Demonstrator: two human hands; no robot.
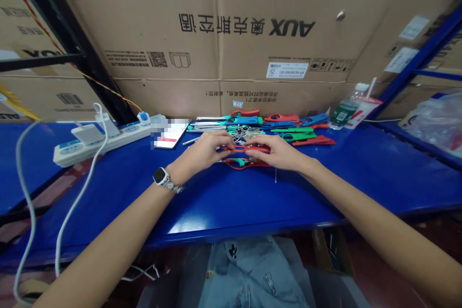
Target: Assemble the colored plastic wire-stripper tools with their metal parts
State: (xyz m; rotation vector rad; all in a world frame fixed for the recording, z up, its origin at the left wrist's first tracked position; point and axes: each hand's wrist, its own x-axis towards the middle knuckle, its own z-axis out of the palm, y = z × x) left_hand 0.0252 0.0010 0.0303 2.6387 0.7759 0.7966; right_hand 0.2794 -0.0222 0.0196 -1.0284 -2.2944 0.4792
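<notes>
Between my two hands is a red plastic casing half (239, 149), shaped like the handle of a long-nosed lighter. My left hand (211, 145), with a watch on the wrist, pinches its left end. Its right end sits in the fingers of my right hand (276, 150). Just below on the table lies another red lighter casing (231, 166), with a teal trigger and small parts inside. Behind my hands are wires and small metal parts (245, 132) in a pile. A thin metal rod (276, 175) shows beneath my right hand.
Red, blue and green lighter casings (303, 133) and metal tubes (205, 125) lie at the back of the blue table (252, 202). A phone (171, 134) and a power strip (94, 144) are left; a bottle (346, 108) and cup (363, 110) right. A large carton (231, 62) stands behind.
</notes>
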